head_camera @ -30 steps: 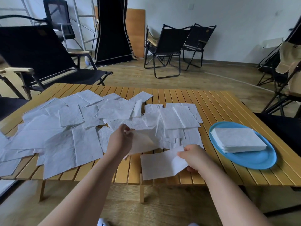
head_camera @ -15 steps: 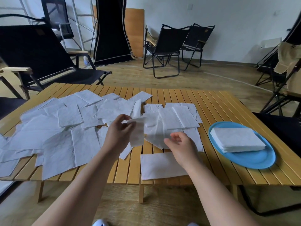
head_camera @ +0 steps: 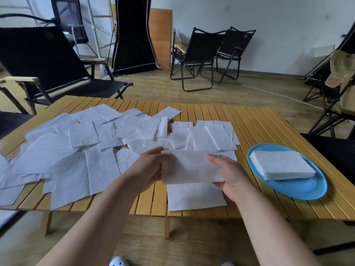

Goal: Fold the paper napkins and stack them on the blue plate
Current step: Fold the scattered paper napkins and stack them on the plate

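A white paper napkin (head_camera: 189, 167), folded into a long strip, hangs above the table's near edge between both hands. My left hand (head_camera: 148, 169) pinches its left end and my right hand (head_camera: 228, 173) grips its right end. Below it another napkin (head_camera: 196, 196) lies flat on the slats. Several unfolded napkins (head_camera: 80, 148) are spread over the left and middle of the wooden slatted table (head_camera: 259, 127). On the right stands the blue plate (head_camera: 299, 187) with a stack of folded napkins (head_camera: 281, 165) on it.
Black folding chairs stand behind the table at the left (head_camera: 48, 70) and further back (head_camera: 199, 54). Another chair with a beige garment (head_camera: 342, 73) is at the right. A dark seat (head_camera: 334, 150) borders the table's right edge.
I lifted a napkin from the pile with my left hand. My right hand left the flat napkin at the table's edge and took the other end; the napkin now stretches folded between both hands.
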`<state>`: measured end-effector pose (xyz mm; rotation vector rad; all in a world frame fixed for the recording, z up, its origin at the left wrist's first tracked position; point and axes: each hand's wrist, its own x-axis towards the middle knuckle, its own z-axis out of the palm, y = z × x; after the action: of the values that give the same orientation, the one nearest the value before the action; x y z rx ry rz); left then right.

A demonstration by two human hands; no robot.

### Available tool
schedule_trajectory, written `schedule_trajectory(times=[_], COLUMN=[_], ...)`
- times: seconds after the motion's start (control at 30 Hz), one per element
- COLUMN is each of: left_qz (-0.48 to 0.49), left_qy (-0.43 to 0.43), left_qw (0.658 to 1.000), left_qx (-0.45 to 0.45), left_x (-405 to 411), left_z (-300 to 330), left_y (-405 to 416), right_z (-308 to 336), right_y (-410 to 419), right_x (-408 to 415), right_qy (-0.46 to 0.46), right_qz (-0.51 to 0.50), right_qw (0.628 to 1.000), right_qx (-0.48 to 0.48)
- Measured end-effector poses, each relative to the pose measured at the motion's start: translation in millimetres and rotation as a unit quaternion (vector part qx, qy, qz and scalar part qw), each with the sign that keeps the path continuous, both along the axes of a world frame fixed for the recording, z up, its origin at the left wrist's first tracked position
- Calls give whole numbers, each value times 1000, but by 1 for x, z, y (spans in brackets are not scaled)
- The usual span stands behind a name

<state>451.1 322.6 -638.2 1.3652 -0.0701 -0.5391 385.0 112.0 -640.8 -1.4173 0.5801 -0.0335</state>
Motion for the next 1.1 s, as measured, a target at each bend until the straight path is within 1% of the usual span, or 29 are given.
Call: schedule_trajectory(times=[0.07,0.13,0.2,0.3,0.37,0.47,0.5,0.6,0.67,0.73,0.8,1.0,1.1], left_qz=[-15,-43,-62,-80,-85,-98,-105,-122,-128,-129,-128,-126,-123], left_qy=[-12,-45,-73,-95,-111,-144,-161,-232,-254,-262,-268,-274,-278], left_qw=[995,980,962,945,935,909,895,833,812,804,801,801,805], left_qx=[94,191,257,303,326,378,403,488,511,517,520,518,509], left_x=[1,-1,-4,-8,-9,-11,-11,-11,-10,-10,-9,-6,-6], left_z=[-7,-13,-17,-23,-25,-29,-31,-36,-39,-41,-41,-44,-44], left_y=[0,-2,-5,-10,-12,-14,-14,-14,-14,-14,-15,-16,-14], right_z=[-1,-1,-3,-7,-11,-18,-20,-24,-26,-28,-28,-28,-26], right_y=[-9,-14,-17,-16,-15,-11,-10,-4,-1,1,2,1,0], right_x=[-6,-15,-20,-19,-16,-12,-12,-11,-10,-8,-7,-7,-8], right_qy=[26,50,74,117,131,147,158,179,185,197,204,192,156], right_qz=[29,74,102,110,119,120,118,118,117,109,102,101,79], right_qw=[987,959,934,901,887,873,867,841,820,805,804,818,831], right_qx=[-154,-270,-335,-402,-426,-449,-458,-496,-530,-549,-549,-532,-527])
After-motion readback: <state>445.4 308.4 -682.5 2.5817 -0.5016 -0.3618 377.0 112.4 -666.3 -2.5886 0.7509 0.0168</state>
